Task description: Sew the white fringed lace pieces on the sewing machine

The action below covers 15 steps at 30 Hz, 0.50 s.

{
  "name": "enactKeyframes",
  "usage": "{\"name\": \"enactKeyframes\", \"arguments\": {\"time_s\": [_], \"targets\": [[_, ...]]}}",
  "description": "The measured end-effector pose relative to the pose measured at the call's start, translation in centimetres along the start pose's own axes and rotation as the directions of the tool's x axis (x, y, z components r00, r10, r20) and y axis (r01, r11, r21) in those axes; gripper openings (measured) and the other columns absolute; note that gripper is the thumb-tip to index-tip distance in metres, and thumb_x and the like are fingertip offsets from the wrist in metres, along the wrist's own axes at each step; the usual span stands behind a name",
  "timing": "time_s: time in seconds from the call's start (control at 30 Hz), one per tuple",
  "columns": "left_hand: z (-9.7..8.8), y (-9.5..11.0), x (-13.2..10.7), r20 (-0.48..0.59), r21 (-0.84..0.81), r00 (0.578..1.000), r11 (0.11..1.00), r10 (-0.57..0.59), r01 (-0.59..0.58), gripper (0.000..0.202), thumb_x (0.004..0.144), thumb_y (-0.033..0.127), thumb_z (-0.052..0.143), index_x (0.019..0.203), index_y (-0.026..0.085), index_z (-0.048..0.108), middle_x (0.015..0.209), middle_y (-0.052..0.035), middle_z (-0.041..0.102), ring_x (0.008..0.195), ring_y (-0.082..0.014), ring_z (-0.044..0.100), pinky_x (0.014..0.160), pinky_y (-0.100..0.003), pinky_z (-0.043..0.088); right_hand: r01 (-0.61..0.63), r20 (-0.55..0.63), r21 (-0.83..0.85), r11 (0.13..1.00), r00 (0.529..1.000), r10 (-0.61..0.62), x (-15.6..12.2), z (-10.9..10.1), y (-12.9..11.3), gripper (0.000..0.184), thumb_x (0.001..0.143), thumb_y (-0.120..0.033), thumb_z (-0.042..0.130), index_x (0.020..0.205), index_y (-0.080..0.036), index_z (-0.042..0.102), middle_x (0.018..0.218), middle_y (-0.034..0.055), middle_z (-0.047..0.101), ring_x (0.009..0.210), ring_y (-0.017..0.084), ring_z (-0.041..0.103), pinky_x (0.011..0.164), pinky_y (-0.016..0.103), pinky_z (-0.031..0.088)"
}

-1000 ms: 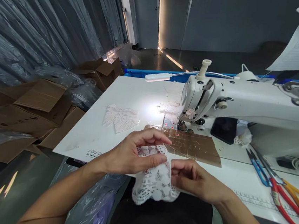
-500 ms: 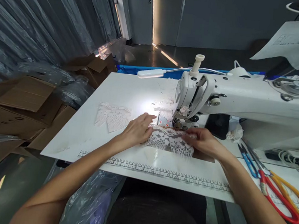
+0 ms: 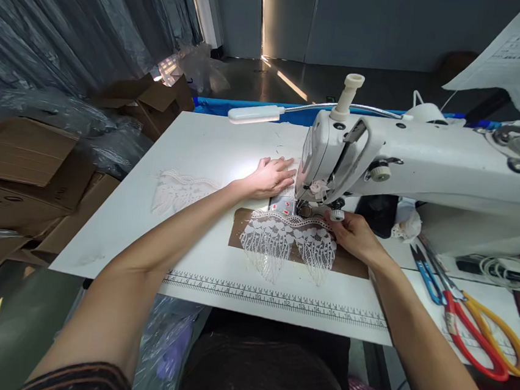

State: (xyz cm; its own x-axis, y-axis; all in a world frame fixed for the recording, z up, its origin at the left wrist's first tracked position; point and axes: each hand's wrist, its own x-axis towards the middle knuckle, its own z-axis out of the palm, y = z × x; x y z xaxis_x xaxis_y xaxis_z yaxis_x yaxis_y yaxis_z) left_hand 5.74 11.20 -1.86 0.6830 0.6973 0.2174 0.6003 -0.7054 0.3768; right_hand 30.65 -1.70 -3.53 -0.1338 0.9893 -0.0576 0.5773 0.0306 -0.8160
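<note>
A piece of white fringed lace trim lies over a flat brown strip, its scalloped top edge by the needle area of the white sewing machine. My left hand lies flat, fingers stretched out, on the table left of the machine head, over more pale lace that it partly covers. With its fingers closed, my right hand pinches the right end of the trim's upper edge, close to the presser foot. A second lace piece rests farther left, partly behind my left forearm.
Red-handled scissors, yellow-handled scissors and blue snips lie at the right. A printed ruler runs along the table's front. Cardboard boxes stand left. A lamp lights the table.
My left hand has left the trim's left end and moved up and away, fingers now spread. The trim and brown strip lie more uncovered. My right hand has shifted slightly up to the trim's top edge.
</note>
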Motion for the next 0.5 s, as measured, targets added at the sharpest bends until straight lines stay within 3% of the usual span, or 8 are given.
{"name": "enactKeyframes", "arguments": {"time_s": [0.13,0.23,0.33,0.43,0.5], "targets": [[0.1,1.7,-3.3,0.026,0.039,0.997,0.996,0.079,-0.08,0.033,0.099,0.031,0.038,0.104,0.015,0.066,0.109,-0.0128,0.063,0.104,-0.0233,0.057,0.095,-0.043,0.044,0.006,0.034,-0.015,1.0,0.999,-0.006,-0.2,-0.3,-0.1,0.048,0.088,-0.063,0.053,0.068,-0.019,0.054,0.056,-0.0033,0.047,0.053,0.012,0.039,0.049,0.026,0.028],[0.7,3.7,-6.6,0.05,-0.036,0.98,0.981,0.194,-0.192,0.033,0.101,0.036,0.04,0.107,0.016,0.066,0.11,-0.0104,0.065,0.096,-0.0188,0.061,0.082,-0.035,0.051,0.043,0.134,-0.003,0.999,0.99,-0.043,-0.2,-0.6,-0.2,0.04,0.081,-0.057,0.065,0.089,-0.018,0.066,0.065,-0.0018,0.056,0.056,0.013,0.045,0.05,0.026,0.033],[0.9,5.4,-9.1,0.112,0.013,0.949,0.954,0.295,-0.298,0.033,0.097,0.04,0.051,0.117,0.016,0.064,0.12,-0.0116,0.064,0.101,-0.0228,0.061,0.086,-0.04,0.05,0.088,0.17,-0.037,0.995,0.982,-0.08,0.1,-0.8,-0.5,0.035,0.079,-0.049,0.07,0.097,-0.019,0.069,0.071,-0.0011,0.06,0.06,0.014,0.049,0.054,0.027,0.037],[0.3,6.5,-10.1,0.136,0.058,0.958,0.964,0.251,-0.261,0.036,0.096,0.04,0.055,0.122,0.017,0.062,0.128,-0.0133,0.061,0.108,-0.0271,0.06,0.092,-0.045,0.046,0.049,0.177,-0.065,0.997,0.983,-0.037,0.1,-0.8,-1.3,0.027,0.08,-0.042,0.07,0.094,-0.019,0.07,0.07,-0.0016,0.061,0.062,0.014,0.052,0.055,0.027,0.039],[-0.4,6.7,-10.2,0.119,-0.041,0.975,0.982,0.19,-0.186,0.039,0.095,0.045,0.056,0.122,0.017,0.061,0.128,-0.0128,0.061,0.111,-0.0267,0.059,0.093,-0.044,0.046,-0.018,0.18,0.015,1.0,0.984,0.015,-0.2,-0.4,-2.2,0.026,0.079,-0.041,0.072,0.091,-0.018,0.069,0.073,-0.0003,0.063,0.065,0.015,0.056,0.057,0.028,0.043]]}}
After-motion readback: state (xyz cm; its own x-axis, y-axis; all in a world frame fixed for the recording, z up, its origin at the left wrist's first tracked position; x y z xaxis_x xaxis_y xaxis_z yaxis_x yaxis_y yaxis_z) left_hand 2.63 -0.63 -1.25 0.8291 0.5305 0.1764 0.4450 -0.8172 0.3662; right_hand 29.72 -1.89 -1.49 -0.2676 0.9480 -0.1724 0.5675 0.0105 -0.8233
